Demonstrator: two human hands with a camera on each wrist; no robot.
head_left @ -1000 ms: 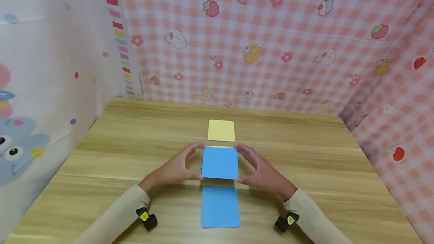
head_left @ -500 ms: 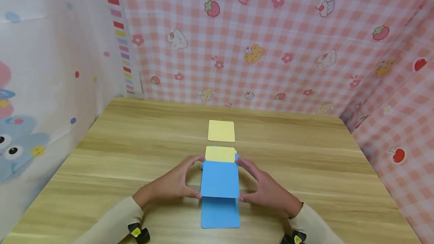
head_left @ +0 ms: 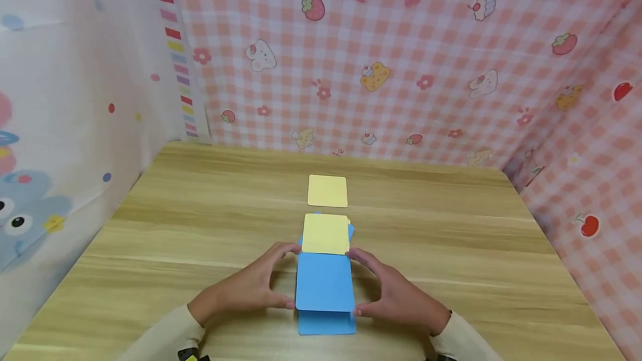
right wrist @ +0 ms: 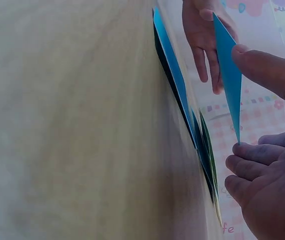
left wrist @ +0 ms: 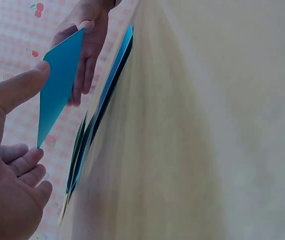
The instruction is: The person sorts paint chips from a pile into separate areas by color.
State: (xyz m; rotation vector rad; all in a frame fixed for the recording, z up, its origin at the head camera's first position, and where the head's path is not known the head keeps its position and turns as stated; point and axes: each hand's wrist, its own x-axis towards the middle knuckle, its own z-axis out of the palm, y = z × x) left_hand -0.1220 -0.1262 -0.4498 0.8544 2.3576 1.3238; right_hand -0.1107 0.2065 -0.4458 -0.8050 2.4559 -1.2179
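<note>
While both hands, left hand and right hand, pinch a blue card by its side edges above another blue card on the desk, sorting looks mid-step; next it likely needs lowering squarely.

right hand pinches blue card (edge-on) above blue stack on table.

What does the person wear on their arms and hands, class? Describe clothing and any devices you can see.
Both arms wear long cream sleeves: left sleeve, right sleeve. The left hand and right hand are bare, with no gloves or rings visible. A small dark device with a yellow spot peeks out at the left wrist.
</note>
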